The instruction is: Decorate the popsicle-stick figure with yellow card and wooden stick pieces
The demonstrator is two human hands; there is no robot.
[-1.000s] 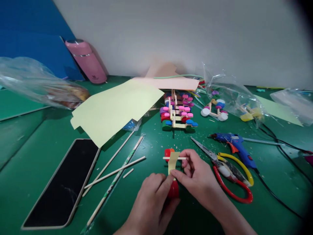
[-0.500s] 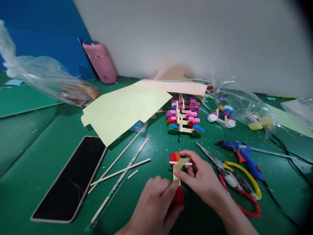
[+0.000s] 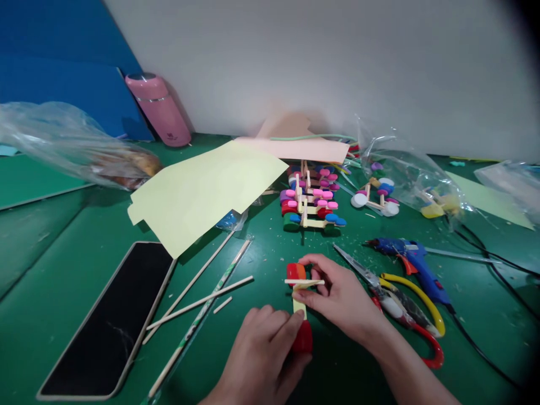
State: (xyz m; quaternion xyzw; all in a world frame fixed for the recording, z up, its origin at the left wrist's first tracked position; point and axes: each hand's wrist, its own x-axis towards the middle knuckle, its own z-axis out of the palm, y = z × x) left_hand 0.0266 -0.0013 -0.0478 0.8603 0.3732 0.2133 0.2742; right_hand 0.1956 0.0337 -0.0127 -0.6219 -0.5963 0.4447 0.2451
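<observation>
A small model with a red wheel-like piece [image 3: 302, 337] at its near end and red and orange pieces [image 3: 296, 272] at its far end is between my hands. My left hand [image 3: 264, 351] is closed round the near end. With thumb and fingers my right hand [image 3: 333, 287] pinches a pale yellow strip [image 3: 307, 284] at the far end. A short wooden stick [image 3: 291, 281] lies crosswise there, against the strip. The fingers hide part of the model.
Right of my hands lie scissors [image 3: 396, 309], yellow-handled pliers [image 3: 422, 292] and a blue glue gun [image 3: 426, 273]. Left are thin sticks [image 3: 198, 304] and a phone [image 3: 112, 320]. Farther back are yellow paper [image 3: 206, 191], finished-looking colourful models [image 3: 314, 197] and a pink bottle [image 3: 162, 109].
The pale yellow strip has tilted and now shows more edge-on beside the crosswise stick. The view has shifted, so most things appear slightly farther left. Both hands keep their hold.
</observation>
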